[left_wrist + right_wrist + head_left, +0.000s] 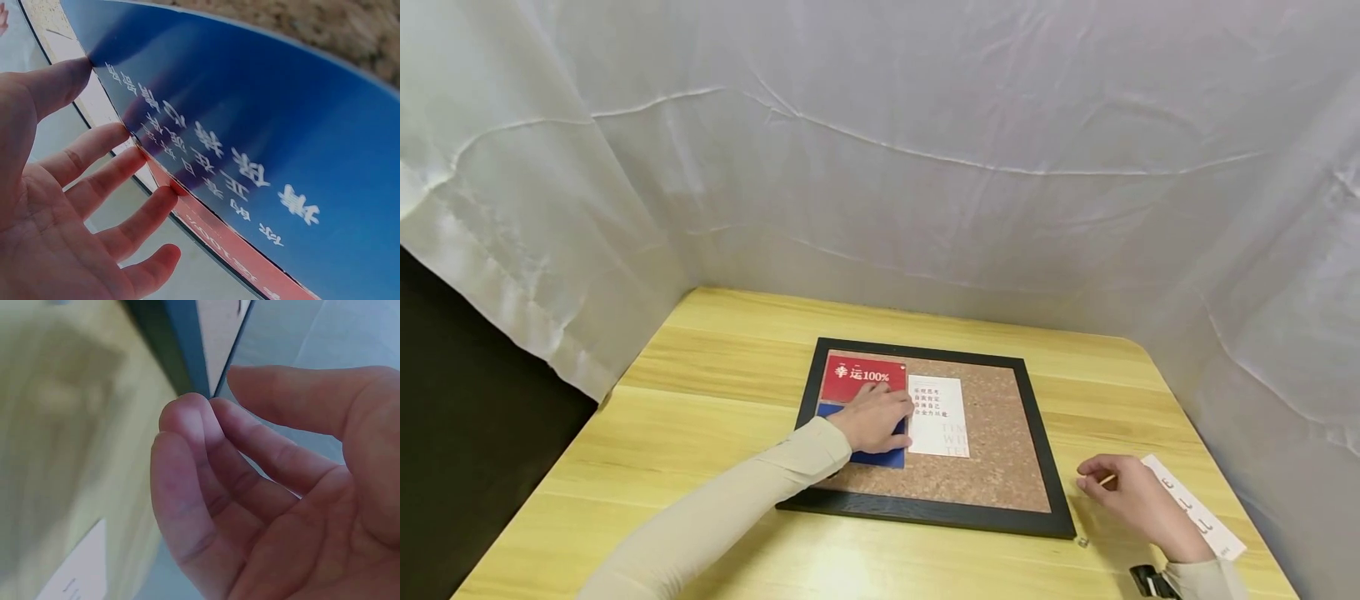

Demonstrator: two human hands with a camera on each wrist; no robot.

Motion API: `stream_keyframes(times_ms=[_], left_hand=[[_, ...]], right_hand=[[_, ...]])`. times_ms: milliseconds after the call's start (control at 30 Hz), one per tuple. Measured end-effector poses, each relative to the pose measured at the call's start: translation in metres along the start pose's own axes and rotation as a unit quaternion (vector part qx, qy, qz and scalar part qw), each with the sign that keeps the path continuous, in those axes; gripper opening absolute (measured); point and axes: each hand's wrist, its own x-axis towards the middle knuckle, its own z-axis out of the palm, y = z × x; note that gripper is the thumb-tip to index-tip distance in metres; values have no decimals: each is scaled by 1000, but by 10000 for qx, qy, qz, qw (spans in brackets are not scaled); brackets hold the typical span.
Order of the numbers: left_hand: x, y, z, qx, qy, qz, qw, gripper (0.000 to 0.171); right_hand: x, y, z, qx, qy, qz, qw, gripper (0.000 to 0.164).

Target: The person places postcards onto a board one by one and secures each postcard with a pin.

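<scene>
My left hand [876, 417] lies over a blue card [880, 458] on a cork board [1000, 467] with a black frame [925, 510]. Its fingertips and thumb touch the blue card's edge in the left wrist view, with white writing [250, 169] across the card. Just above sits a red card [857, 379] with white lettering, and a white printed card [938, 417] lies to the right. My right hand [1123, 496], fingers loosely bent, hovers beside the frame's right side. In the right wrist view a gap separates its thumb [287, 397] from the fingers, with nothing between.
A white card strip [1210, 521] with lettering lies on the wooden table [700, 450], partly behind my right hand. A small clear object [1082, 542] rests by the frame's near right corner. Pale cloth [880, 225] hangs around the table's back and sides.
</scene>
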Motion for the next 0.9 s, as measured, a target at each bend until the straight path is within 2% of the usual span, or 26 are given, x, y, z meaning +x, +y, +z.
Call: stream_keyframes(times_ms=[200,300,600,733,900], left_hand=[[1,-1,0,6,-4,7,10000,38],[1,-1,0,13,15,29,10000,37],[1,0,1,6,44,51,10000,36],[1,-1,2,-10,92,86,9999,36],[1,0,1,76,72,79,9999,36]], right_hand=[[-11,15,10,59,27,-7,10000,12],[-16,21,12,94,-99,-30,9999,12],[-27,32,15,413,-425,-363,9976,26],[-30,32,16,469,-578,-322,9967,29],[-32,30,18,584,-907,-53,9942,26]])
